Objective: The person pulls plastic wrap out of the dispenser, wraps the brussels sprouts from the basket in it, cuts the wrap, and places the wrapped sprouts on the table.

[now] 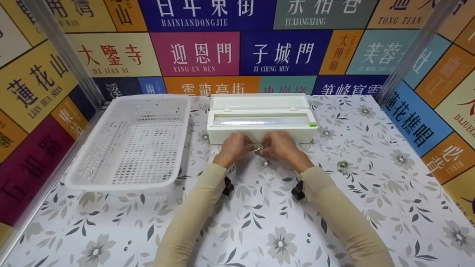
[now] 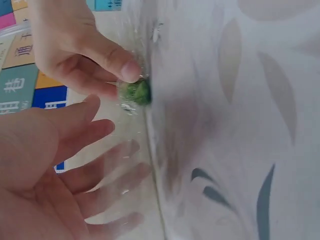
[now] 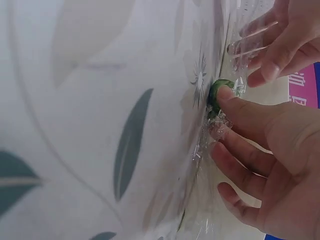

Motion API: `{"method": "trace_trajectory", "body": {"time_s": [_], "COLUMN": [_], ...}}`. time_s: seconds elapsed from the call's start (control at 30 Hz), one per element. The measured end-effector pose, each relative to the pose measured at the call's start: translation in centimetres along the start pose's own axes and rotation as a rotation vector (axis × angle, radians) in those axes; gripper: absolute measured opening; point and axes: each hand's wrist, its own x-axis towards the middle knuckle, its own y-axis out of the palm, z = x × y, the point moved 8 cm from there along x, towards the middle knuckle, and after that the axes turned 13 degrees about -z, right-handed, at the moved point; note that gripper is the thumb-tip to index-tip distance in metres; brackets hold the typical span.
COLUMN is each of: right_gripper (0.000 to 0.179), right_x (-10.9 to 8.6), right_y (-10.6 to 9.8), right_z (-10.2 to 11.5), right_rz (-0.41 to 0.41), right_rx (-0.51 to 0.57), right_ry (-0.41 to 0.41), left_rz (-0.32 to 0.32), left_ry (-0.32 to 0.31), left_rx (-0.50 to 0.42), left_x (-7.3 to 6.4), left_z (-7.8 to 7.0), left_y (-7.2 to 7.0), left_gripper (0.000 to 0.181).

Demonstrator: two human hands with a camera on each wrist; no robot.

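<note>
In the head view both hands are close together at the front of a white cling film dispenser [image 1: 261, 135]. Between thumb and fingers, my right hand [image 3: 280, 150] pinches a small green vegetable piece [image 3: 220, 92] with clear cling film [image 3: 202, 150] around it. My left hand [image 2: 35, 165] is beside it, its fingers extended and seen through the film, the thumb apart from them. In the head view the green piece [image 1: 258, 149] shows between the left hand [image 1: 234, 146] and the right hand [image 1: 280, 145].
A white perforated basket [image 1: 180, 144] stands on the left. Another small green piece in film [image 1: 342, 165] lies at right on the flowered tablecloth [image 1: 282, 215]. The dispenser's lid [image 1: 259, 101] is raised, and a green slider [image 1: 312, 124] sits at its right end. Printed panels surround the table.
</note>
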Motion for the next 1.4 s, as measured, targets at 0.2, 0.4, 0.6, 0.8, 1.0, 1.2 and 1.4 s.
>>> {"method": "trace_trajectory", "body": {"time_s": [0.2, 0.4, 0.6, 0.8, 1.0, 1.2, 1.4], "right_gripper": [0.025, 0.029, 0.030, 0.027, 0.026, 0.028, 0.030], "right_x": [-0.4, -0.4, -0.4, -0.4, -0.2, -0.3, -0.6], "right_y": [-0.1, 0.0, 0.2, 0.4, 0.7, 0.9, 1.0], "right_z": [0.0, -0.3, -0.9, -0.9, -1.3, -1.7, -2.3], "right_rz": [0.001, 0.018, 0.028, 0.082, 0.086, 0.114, 0.168], "right_rx": [0.063, 0.232, 0.332, 0.304, 0.337, 0.392, 0.425], "right_ry": [-0.005, 0.031, 0.084, 0.066, 0.079, 0.111, 0.182], "left_rz": [-0.007, -0.028, -0.028, 0.038, 0.080, 0.119, 0.157], "left_ry": [0.004, 0.010, 0.035, -0.019, -0.091, -0.114, -0.077], "left_rx": [-0.033, -0.053, -0.096, -0.173, -0.268, -0.281, -0.247], "left_x": [0.5, 0.7, 0.6, 0.6, 0.4, 0.4, 0.4], "left_z": [0.4, 0.8, 0.7, 0.7, 1.0, 1.5, 1.7], "left_y": [1.0, 1.0, 0.9, 1.0, 1.4, 1.5, 1.5], "left_gripper": [0.016, 0.015, 0.013, 0.018, 0.022, 0.021, 0.021]}}
